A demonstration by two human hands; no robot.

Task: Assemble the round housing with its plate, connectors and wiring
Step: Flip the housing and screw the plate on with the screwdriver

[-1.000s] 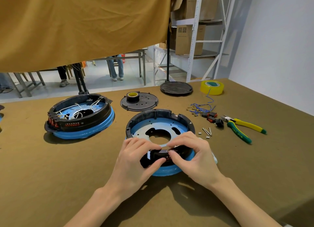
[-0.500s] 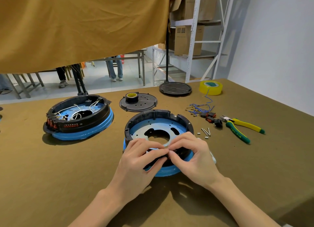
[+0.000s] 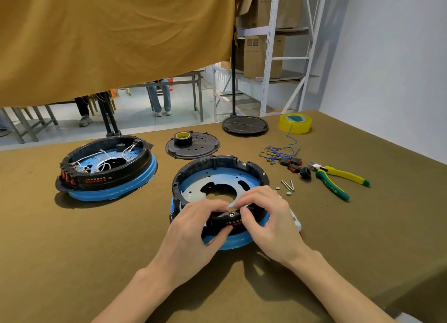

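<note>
Where both forearms come in from the near edge of the table, the two hands meet at the nearest wall of the round housing. Left hand: fingers curled over the near rim, thumb pressed on the black outer wall by the red lettering, so it grips the wall between thumb and fingers. Right hand: fingers arched over the rim from the other side, thumb tip touching the wall just beside a small screw head; it pinches at the rim, and whether it holds a small part I cannot tell.

Blue plate lies flat inside the housing, just beyond the fingertips, its cut-out centre open. The work point sits between the two thumbs, on the housing's near side, about equally close to both hands. Judgement: this is a seating or fastening step at that wall; wiring is not yet in.

Farther, toward the right edge: loose screws, black and red connectors, blue wires, pliers. All lie right of the housing, so the right hand is the nearer one for the next pick.

Toward the left edge, a second housing already wired. Near the far edge, a black cover disc and yellow tape.
</note>
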